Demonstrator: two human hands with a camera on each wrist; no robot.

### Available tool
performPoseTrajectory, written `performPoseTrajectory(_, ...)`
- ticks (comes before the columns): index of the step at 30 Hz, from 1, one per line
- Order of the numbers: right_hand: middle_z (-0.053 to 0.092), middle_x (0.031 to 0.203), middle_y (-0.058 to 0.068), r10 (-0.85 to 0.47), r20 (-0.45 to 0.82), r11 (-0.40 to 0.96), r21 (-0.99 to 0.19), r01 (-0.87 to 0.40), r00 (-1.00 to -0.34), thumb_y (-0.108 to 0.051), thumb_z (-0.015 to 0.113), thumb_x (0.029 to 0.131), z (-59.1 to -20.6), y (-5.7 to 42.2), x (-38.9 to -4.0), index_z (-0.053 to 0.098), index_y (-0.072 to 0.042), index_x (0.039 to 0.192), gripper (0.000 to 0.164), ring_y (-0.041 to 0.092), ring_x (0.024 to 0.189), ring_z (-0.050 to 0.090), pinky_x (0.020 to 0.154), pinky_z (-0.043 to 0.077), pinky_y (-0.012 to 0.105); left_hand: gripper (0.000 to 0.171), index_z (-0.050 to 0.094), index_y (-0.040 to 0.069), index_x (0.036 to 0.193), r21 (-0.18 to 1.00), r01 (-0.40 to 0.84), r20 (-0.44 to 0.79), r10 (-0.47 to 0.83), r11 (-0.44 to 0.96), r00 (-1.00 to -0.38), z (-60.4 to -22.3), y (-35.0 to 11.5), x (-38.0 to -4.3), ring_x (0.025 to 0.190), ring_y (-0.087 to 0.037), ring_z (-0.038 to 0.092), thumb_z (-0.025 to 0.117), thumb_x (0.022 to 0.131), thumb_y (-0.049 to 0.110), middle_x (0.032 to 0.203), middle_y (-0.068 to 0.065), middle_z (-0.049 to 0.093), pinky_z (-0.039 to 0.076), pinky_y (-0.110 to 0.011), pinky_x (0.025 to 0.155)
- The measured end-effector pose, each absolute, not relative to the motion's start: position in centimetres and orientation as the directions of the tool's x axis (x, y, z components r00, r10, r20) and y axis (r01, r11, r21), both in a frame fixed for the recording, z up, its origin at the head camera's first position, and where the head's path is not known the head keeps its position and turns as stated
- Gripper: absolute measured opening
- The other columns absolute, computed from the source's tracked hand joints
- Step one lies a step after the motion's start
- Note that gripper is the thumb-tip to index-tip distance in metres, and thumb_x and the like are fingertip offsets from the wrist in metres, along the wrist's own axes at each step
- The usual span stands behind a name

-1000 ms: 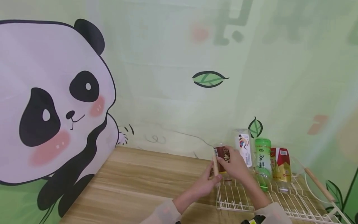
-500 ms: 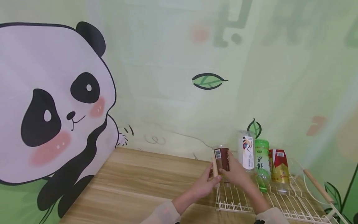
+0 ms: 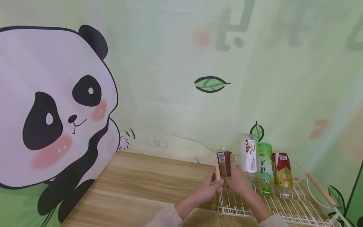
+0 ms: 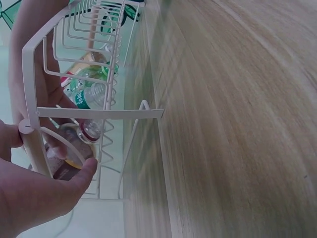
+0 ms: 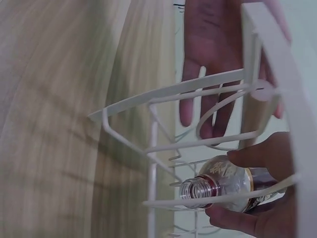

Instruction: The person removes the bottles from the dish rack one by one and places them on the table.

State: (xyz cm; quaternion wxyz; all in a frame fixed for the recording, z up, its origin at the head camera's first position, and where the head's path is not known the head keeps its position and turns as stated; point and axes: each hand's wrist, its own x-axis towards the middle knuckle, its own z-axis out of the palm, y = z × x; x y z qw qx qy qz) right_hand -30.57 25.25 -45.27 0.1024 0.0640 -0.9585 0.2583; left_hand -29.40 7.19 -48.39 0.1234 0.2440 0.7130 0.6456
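Note:
My right hand (image 3: pixel 241 182) grips an upside-down clear plastic bottle (image 3: pixel 223 160) with a dark brown label and barcode. The bottle is at the left end of a white wire rack (image 3: pixel 236 209). Its uncapped neck (image 5: pixel 198 191) points down among the wires in the right wrist view. My left hand (image 3: pixel 207 188) holds the rack's near wooden handle (image 3: pixel 217 171) between thumb and fingers. In the left wrist view, the thumb (image 4: pixel 86 171) lies past the handle, close by the bottle's label.
Inverted in the rack to the right stand a clear bottle (image 3: pixel 250 159) with a white label, a green bottle (image 3: pixel 265 167) and a red-and-gold bottle (image 3: pixel 283 170). Another wooden handle (image 3: pixel 321 189) is at the rack's far end. A panda-printed backdrop (image 3: pixel 170 104) rises behind the wooden tabletop (image 3: pixel 141 186).
My right hand has slid down from the upper label to the bottle's lower part and right side, uncovering the barcode. The left hand stays on the handle. The head view has tilted slightly up.

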Motion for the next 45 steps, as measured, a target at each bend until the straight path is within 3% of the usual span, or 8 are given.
performPoseTrajectory(7,0.054,0.138,0.042,-0.069,0.264,0.842,-0.501,-0.198,-0.962,-0.013,0.083,0.09,-43.5,25.0,-29.2,0.01,0.008,0.165,0.107,0.05,0.115,0.064,0.094,0.057,0.063,0.079,0.01,0.009,0.17,0.975,0.209,0.142,0.514,0.074,-0.846,-48.9,7.1,-29.5,0.149,-0.047,0.039,0.053,0.111,0.038,0.162,-0.028,0.039,0.036,-0.07,0.117)
performPoseTrajectory(13,0.036,0.159,0.04,-0.098,0.354,0.821,-0.5,-0.277,-0.93,-0.014,0.083,0.09,-41.2,25.4,-28.0,0.011,0.009,0.165,0.106,0.056,0.136,0.049,0.106,0.05,0.067,0.081,0.011,0.007,0.17,0.978,0.192,0.125,0.499,0.085,-0.858,-49.2,7.1,-29.3,0.15,-0.048,0.038,0.056,0.11,0.038,0.163,-0.03,0.036,0.034,-0.071,0.117)
performPoseTrajectory(17,0.036,0.16,0.037,-0.117,0.406,0.746,-0.567,-0.35,-0.906,-0.01,0.084,0.089,-39.8,25.7,-27.5,0.011,0.002,0.168,0.107,0.055,0.128,0.056,0.089,0.063,0.052,0.082,0.01,0.005,0.17,0.978,0.194,0.133,0.498,0.074,-0.857,-49.3,7.2,-29.4,0.148,-0.048,0.04,0.056,0.11,0.037,0.163,-0.031,0.037,0.037,-0.069,0.116)
performPoseTrajectory(20,0.04,0.158,0.036,-0.114,0.419,0.708,-0.602,-0.369,-0.901,-0.011,0.084,0.089,-38.9,25.9,-27.2,0.013,-0.004,0.169,0.108,0.055,0.123,0.06,0.076,0.066,0.041,0.081,0.008,0.004,0.169,0.979,0.194,0.135,0.509,0.065,-0.85,-49.2,7.3,-29.5,0.15,-0.047,0.038,0.054,0.111,0.036,0.164,-0.031,0.035,0.037,-0.067,0.117)
performPoseTrajectory(30,0.043,0.157,0.035,-0.088,0.4,0.667,-0.656,-0.352,-0.912,-0.019,0.083,0.095,-36.7,26.5,-26.2,0.019,-0.006,0.169,0.098,0.056,0.133,0.053,0.089,0.064,0.052,0.086,0.012,0.008,0.17,0.971,0.212,0.137,0.474,0.108,-0.87,-49.0,7.1,-29.3,0.147,-0.046,0.042,0.058,0.108,0.045,0.161,-0.029,0.04,0.037,-0.068,0.117)
performPoseTrajectory(45,0.046,0.153,0.036,-0.079,0.364,0.649,-0.688,-0.324,-0.928,-0.028,0.083,0.095,-37.2,27.5,-26.0,0.019,-0.005,0.168,0.099,0.056,0.132,0.054,0.091,0.063,0.051,0.086,0.01,0.008,0.17,0.973,0.211,0.142,0.489,0.089,-0.86,-48.7,6.9,-29.1,0.149,-0.045,0.04,0.056,0.109,0.046,0.162,-0.028,0.038,0.037,-0.067,0.117)
